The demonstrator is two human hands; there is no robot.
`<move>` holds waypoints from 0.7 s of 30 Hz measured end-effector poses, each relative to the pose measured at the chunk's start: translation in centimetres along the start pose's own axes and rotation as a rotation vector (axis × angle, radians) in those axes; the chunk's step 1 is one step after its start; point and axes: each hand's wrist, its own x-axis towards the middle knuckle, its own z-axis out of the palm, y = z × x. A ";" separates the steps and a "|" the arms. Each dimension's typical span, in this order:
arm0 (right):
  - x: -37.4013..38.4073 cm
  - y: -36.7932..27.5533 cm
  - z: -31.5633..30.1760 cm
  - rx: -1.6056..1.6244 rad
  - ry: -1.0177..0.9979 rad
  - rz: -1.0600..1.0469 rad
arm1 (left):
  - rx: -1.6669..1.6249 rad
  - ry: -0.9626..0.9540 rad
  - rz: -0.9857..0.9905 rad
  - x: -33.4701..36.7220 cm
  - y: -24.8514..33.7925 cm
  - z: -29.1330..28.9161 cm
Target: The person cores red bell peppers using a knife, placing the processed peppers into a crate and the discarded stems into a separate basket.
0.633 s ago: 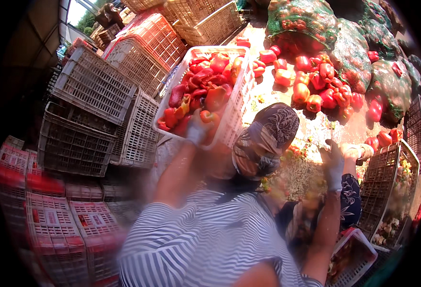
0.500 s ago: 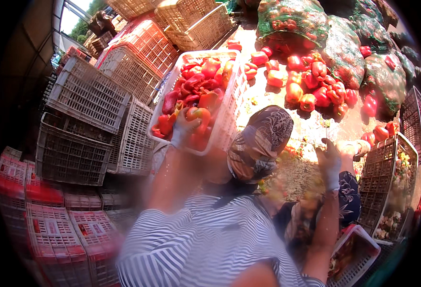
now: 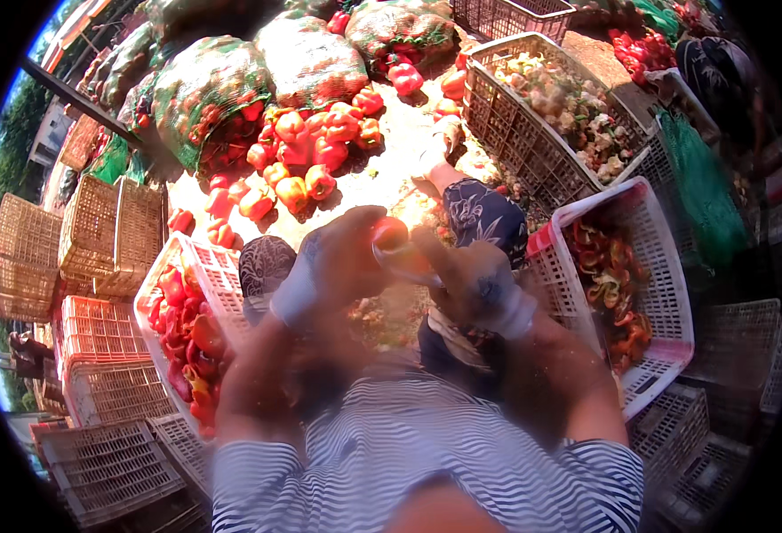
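In front of my chest, my left hand (image 3: 345, 253), in a pale glove with darkened fingers, is closed round a red bell pepper (image 3: 389, 233). My right hand (image 3: 482, 277), gloved too, is closed right beside the pepper, its fingers pointing toward it. A pale curved edge shows between the hands; blur hides what it belongs to and what my right hand grips. Close by my left arm, a white crate (image 3: 222, 275) holds red pepper pieces (image 3: 187, 333). To my right, a white and pink crate (image 3: 666, 266) contains red and orange pepper pieces (image 3: 609, 284).
Whole red peppers (image 3: 311, 147) lie on the sunlit ground ahead, before bulging net sacks (image 3: 213, 98). A brown crate (image 3: 515, 133) of pale pepper cores (image 3: 578, 107) stands at the far right. Stacked crates (image 3: 102, 329) line the left. Another person (image 3: 720, 84) is at upper right.
My view has swung to the right. My left hand has come from the crate of pepper pieces to my front with a red bell pepper, and my right hand has joined it.
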 end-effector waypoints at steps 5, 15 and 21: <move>-8.2 1.3 -3.0 -0.183 -0.017 0.158 | -0.111 -0.325 0.025 4.2 2.9 6.2; -15.0 1.2 -4.5 -0.652 0.046 0.602 | -0.244 -0.196 0.154 6.5 6.7 17.3; -22.0 5.3 -7.7 -0.675 -0.122 0.828 | -0.215 -0.279 0.142 8.2 10.6 19.6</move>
